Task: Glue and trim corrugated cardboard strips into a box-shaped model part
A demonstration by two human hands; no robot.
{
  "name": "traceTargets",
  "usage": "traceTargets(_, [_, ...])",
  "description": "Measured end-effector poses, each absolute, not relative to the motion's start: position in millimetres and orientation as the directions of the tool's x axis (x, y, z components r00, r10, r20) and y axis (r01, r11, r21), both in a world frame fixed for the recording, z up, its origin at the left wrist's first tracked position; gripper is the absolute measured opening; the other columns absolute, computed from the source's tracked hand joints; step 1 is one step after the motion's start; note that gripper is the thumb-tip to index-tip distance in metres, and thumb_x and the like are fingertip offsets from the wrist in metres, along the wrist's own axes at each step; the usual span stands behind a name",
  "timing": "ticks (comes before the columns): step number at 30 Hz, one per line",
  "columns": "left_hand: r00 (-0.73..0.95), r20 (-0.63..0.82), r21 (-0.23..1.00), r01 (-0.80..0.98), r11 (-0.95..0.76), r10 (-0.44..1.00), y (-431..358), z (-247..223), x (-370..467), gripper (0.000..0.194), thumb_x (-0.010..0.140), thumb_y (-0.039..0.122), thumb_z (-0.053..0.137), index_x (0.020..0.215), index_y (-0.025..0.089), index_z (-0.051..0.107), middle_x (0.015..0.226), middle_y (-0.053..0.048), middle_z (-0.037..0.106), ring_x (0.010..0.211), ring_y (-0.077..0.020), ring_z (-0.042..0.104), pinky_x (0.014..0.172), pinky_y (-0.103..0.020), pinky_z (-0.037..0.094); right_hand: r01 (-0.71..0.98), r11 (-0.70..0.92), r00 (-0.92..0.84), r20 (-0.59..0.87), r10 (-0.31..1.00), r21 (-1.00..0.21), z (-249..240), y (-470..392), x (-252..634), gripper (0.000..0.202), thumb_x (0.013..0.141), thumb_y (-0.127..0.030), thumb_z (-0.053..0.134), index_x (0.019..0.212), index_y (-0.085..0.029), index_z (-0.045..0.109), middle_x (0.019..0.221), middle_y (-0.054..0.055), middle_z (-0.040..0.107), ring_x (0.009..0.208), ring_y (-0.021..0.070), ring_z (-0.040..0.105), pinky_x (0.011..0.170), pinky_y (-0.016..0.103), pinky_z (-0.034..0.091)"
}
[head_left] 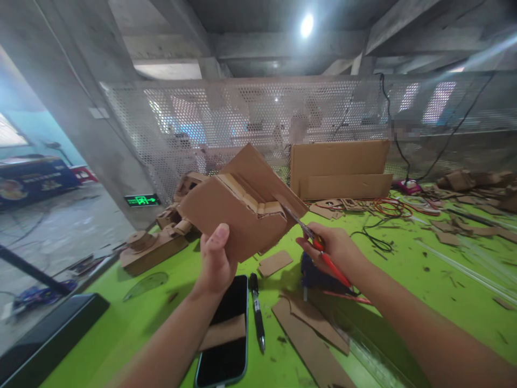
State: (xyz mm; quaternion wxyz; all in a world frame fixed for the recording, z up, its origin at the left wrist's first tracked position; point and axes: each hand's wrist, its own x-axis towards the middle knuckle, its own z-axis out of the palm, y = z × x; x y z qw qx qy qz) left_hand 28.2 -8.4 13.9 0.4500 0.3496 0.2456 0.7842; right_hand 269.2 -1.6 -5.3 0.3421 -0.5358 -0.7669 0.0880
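Note:
A folded piece of brown cardboard, with a notched cut edge, is held up above the green table by my left hand, whose thumb presses on its near face. My right hand is closed around a tool with red handles, and the tool's metal tip touches the cardboard beside the notch. Beneath my left hand lies a phone with a cardboard strip across it. A black pen rests just right of the phone.
Cardboard scraps lie on the green table near the front. A cardboard model stands at the left, and a cardboard box at the back. Cables and clear strips are on the right. A perforated screen rises behind.

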Motion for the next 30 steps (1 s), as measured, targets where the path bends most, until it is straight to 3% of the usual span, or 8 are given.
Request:
traceTargets(7, [-0.351,0.319,0.714,-0.521,-0.467,0.880,-11.7,19.3,26.3,0.059,0.062,0.051,0.092,0.111,0.024,0.074,0.099,-0.005,0.079,0.112,-0.0327,0.073,0.089,-0.037,0.066,0.735,0.452,-0.226,0.446,0.866,-0.505,-0.5,-3.9,269.4,0.028,0.094,-0.051,0.061,0.106,-0.026,0.066,0.059,-0.007,0.048,0.054,0.0138,0.040,0.053,0.025,0.033])
traceTargets(11, [-0.359,0.291,0.732,-0.514,-0.448,0.887,-12.1,16.8,26.9,0.064,0.056,0.051,0.094,0.110,0.023,0.073,0.097,-0.005,0.078,0.108,-0.0310,0.073,0.091,-0.037,0.065,0.738,0.456,-0.236,0.443,0.865,-0.498,-2.7,-2.4,271.1,0.023,0.093,-0.046,0.062,0.101,-0.026,0.066,0.056,-0.007,0.047,0.051,0.0132,0.039,0.052,0.025,0.031])
traceTargets(14, [-0.362,0.287,0.726,-0.523,-0.448,0.887,-10.8,13.2,28.1,0.062,0.057,0.052,0.094,0.108,0.023,0.073,0.096,-0.004,0.078,0.104,-0.0290,0.074,0.093,-0.037,0.064,0.762,0.419,-0.197,0.441,0.876,-0.493,-5.3,-0.9,272.0,0.020,0.090,-0.045,0.064,0.087,-0.026,0.063,0.055,-0.007,0.047,0.050,0.0125,0.037,0.051,0.026,0.030])
traceTargets(20, [-0.348,0.306,0.697,-0.552,-0.458,0.886,-9.6,9.8,32.5,0.053,0.067,0.049,0.091,0.112,0.025,0.074,0.102,-0.004,0.079,0.108,-0.0268,0.073,0.093,-0.032,0.064,0.770,0.396,-0.179,0.426,0.887,-0.500,-7.0,1.1,275.5,0.036,0.096,-0.051,0.058,0.072,-0.025,0.053,0.055,-0.004,0.045,0.049,0.0130,0.038,0.050,0.027,0.029])
traceTargets(24, [-0.330,0.322,0.693,-0.557,-0.458,0.888,-9.4,9.3,32.0,0.056,0.068,0.050,0.089,0.116,0.025,0.074,0.100,-0.004,0.080,0.113,-0.0322,0.073,0.092,-0.038,0.066,0.764,0.415,-0.201,0.428,0.881,-0.495,-9.5,3.4,275.7,0.039,0.099,-0.054,0.053,0.072,-0.025,0.053,0.054,-0.004,0.045,0.047,0.0133,0.037,0.049,0.028,0.027])
traceTargets(30, [-0.348,0.294,0.707,-0.548,-0.447,0.890,-9.6,12.3,29.2,0.055,0.062,0.050,0.092,0.109,0.025,0.076,0.101,-0.003,0.081,0.116,-0.0310,0.072,0.095,-0.037,0.065,0.772,0.445,-0.216,0.472,0.855,-0.453,-6.7,4.2,273.2,0.036,0.095,-0.061,0.060,0.086,-0.026,0.058,0.057,-0.006,0.045,0.050,0.0134,0.040,0.052,0.027,0.029])
